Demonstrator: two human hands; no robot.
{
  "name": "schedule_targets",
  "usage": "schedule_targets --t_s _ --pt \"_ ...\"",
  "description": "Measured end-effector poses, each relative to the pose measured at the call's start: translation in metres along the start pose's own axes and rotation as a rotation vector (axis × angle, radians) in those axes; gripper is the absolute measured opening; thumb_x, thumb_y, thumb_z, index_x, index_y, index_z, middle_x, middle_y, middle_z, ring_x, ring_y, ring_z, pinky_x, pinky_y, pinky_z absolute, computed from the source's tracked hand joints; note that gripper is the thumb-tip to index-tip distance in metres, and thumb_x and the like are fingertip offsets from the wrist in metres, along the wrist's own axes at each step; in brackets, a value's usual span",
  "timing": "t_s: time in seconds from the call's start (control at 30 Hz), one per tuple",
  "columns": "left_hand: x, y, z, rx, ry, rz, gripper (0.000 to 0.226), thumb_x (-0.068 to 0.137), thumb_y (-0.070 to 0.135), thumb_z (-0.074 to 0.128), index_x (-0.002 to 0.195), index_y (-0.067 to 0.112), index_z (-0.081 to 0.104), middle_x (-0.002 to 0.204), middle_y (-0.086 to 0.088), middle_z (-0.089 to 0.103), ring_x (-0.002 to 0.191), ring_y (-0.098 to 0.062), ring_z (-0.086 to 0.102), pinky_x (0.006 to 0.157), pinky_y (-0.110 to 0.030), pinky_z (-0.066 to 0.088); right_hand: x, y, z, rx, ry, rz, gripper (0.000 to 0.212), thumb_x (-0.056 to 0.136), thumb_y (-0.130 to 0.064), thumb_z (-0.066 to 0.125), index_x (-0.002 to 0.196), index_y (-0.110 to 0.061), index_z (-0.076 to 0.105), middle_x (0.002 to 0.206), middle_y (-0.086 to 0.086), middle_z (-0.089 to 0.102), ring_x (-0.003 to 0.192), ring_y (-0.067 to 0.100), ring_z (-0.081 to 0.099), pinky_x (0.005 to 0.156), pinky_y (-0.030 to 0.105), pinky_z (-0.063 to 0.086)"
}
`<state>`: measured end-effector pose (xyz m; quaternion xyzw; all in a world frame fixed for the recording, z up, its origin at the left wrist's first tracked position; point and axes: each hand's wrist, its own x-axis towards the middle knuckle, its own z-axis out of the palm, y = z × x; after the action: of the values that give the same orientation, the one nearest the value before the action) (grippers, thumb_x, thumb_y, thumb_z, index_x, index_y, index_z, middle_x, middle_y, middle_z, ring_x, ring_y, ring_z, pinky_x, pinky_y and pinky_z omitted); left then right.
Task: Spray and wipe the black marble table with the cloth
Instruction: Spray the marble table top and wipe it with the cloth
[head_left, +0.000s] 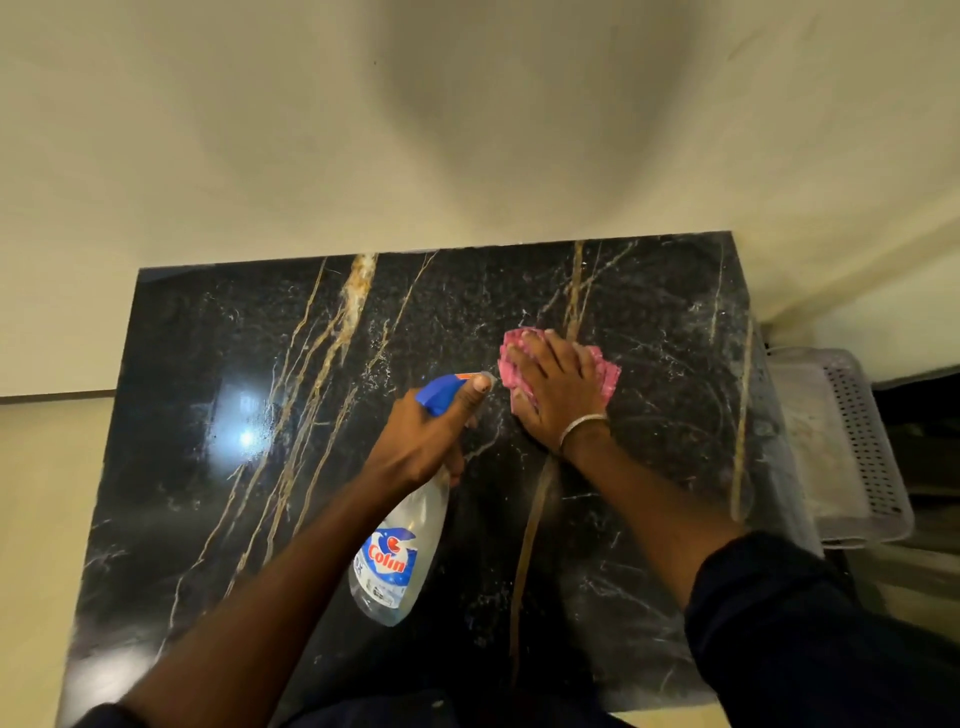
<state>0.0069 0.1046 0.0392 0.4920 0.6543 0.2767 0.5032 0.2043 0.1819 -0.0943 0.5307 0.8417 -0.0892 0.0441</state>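
Nearest, one dark fabric sleeve (779, 623) on the right arm, both forearms reaching out over one desk (208, 415) of glossy black marble, rectangular, veined in gold and thin white, with a bright glare of light on its left half.

Grips one spray bottle (400, 545) in the left hand (426, 441): fingers curled round the neck, thumb laid along the blue plastic trigger head. Clear, smooth plastic body, tilted, base toward the person, nozzle pointing away and just beside the cloth; blue-and-white label reading "Colin" in red.

Presses the right hand (556, 389) flat, fingers straight and spread, on one pink cloth (608, 374), crumpled and textured, lying on the desk right of the middle, in the far half. One thin silvery bangle (582, 428) at that wrist.

Right of the desk, one pale perforated plastic basket (862, 441). Beyond, a plain cream wall (208, 156).
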Motion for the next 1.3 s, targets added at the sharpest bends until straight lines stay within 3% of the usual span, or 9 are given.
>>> schedule_targets --t_s 0.1,0.33,0.6,0.73,0.87,0.97,1.17,1.3 --pt "-0.014 0.0 0.004 0.005 -0.014 -0.006 0.038 0.095 0.058 0.041 0.08 0.029 0.06 0.048 -0.005 0.061 0.046 -0.021 0.064 0.06 -0.024 0.049 -0.039 -0.013 0.007 0.015 -0.002 0.009 0.069 0.087 -0.049 0.041 0.15 -0.025 0.032 0.155 0.002 0.033 0.142 0.029 0.029 0.112 0.053 0.022" --pt "-0.038 -0.006 0.01 0.003 -0.05 -0.013 0.055 0.097 0.056 0.042 0.086 0.006 0.06 0.049 -0.01 0.06 0.044 -0.028 0.063 0.055 -0.028 0.05 -0.128 -0.042 0.028 0.037 -0.014 -0.004 0.071 0.088 -0.049 0.042 0.153 -0.026 0.026 0.159 0.002 0.026 0.146 0.03 0.022 0.115 0.055 0.018" --pt "-0.037 -0.007 0.007 -0.014 -0.04 -0.029 0.052 0.092 0.061 0.043 0.085 0.013 0.062 0.048 -0.01 0.063 0.043 -0.028 0.063 0.051 -0.027 0.052 -0.155 -0.051 0.039 0.058 -0.003 0.015 0.072 0.088 -0.05 0.043 0.154 -0.027 0.025 0.161 0.002 0.023 0.148 0.028 0.019 0.115 0.057 0.018" --pt "-0.029 -0.004 0.007 -0.013 -0.036 -0.008 0.032 0.096 0.054 0.043 0.085 0.029 0.06 0.049 0.001 0.063 0.042 -0.022 0.062 0.049 -0.026 0.052 -0.139 -0.048 0.036 0.066 0.024 -0.007 0.073 0.087 -0.05 0.044 0.153 -0.027 0.026 0.16 0.001 0.025 0.147 0.028 0.021 0.115 0.056 0.019" --pt "-0.017 -0.002 0.007 -0.015 -0.031 -0.016 0.04 0.096 0.055 0.044 0.089 0.021 0.064 0.053 -0.009 0.065 0.043 -0.028 0.064 0.048 -0.022 0.049 -0.091 -0.039 0.026 0.054 0.032 -0.02 0.074 0.084 -0.05 0.046 0.152 -0.025 0.03 0.158 0.002 0.028 0.145 0.029 0.025 0.114 0.055 0.02" --pt "-0.006 0.0 0.006 -0.026 -0.015 -0.005 0.034 0.098 0.052 0.044 0.077 0.031 0.061 0.046 -0.003 0.062 0.042 -0.023 0.063 0.05 -0.021 0.049 -0.046 -0.032 0.016 0.063 0.031 -0.008 0.072 0.085 -0.05 0.044 0.151 -0.025 0.031 0.156 0.001 0.031 0.144 0.028 0.026 0.112 0.054 0.022" --pt "0.017 0.003 0.006 -0.032 0.001 -0.016 0.029 0.097 0.05 0.043 0.08 0.035 0.06 0.05 0.003 0.062 0.042 -0.014 0.061 0.051 -0.017 0.049 0.026 -0.021 0.006 0.05 0.055 0.009 0.07 0.084 -0.05 0.041 0.148 -0.023 0.038 0.154 0.004 0.036 0.142 0.029 0.029 0.112 0.054 0.024" --pt "0.029 0.001 0.006 -0.031 -0.009 -0.03 0.031 0.095 0.056 0.042 0.079 0.035 0.06 0.051 0.003 0.062 0.043 -0.017 0.063 0.056 -0.022 0.05 0.062 -0.013 -0.002 0.019 0.062 0.017 0.07 0.085 -0.051 0.03 0.149 -0.023 0.037 0.154 0.005 0.036 0.143 0.03 0.029 0.113 0.053 0.023"
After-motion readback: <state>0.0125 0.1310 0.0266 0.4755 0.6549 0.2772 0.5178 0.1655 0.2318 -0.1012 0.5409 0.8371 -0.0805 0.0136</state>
